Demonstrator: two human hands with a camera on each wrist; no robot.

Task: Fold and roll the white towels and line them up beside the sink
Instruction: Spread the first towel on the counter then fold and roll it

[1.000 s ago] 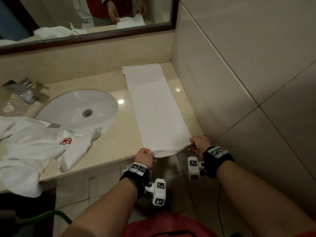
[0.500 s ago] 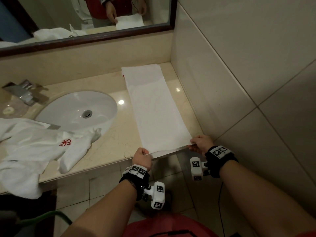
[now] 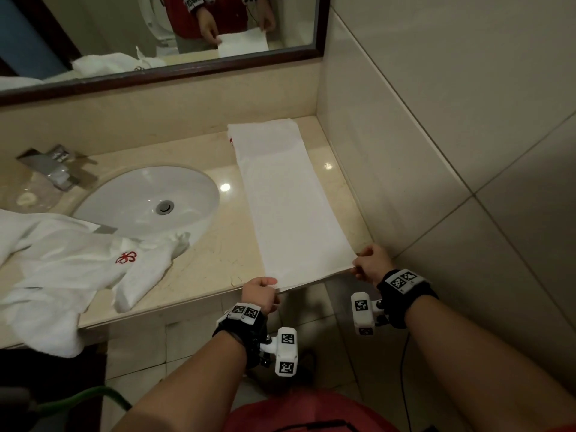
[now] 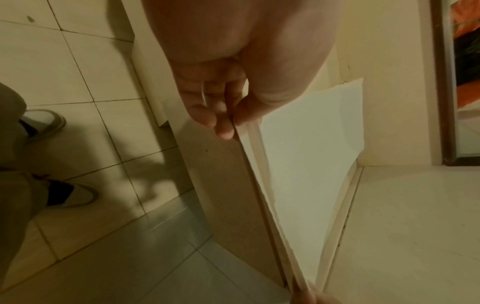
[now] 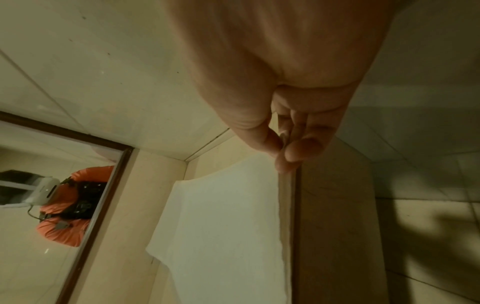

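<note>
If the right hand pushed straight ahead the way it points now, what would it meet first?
The right hand pinches the folded towel's near corner, so it meets towel at once. Beyond that, probably the backsplash; depth is unclear.

From my head view the heap of white towels (image 3: 46,269) runs off the left edge, the mirror (image 3: 156,35) is cropped at the top, and my left hand (image 3: 260,294) hides its own fingers.

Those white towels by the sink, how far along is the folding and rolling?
Early. One long white towel strip lies folded flat on the beige stone counter; the left hand and right hand pinch its near corners at the counter's front edge. No rolled towels are visible. A crumpled white towel pile awaits left of the white oval sink.
</note>
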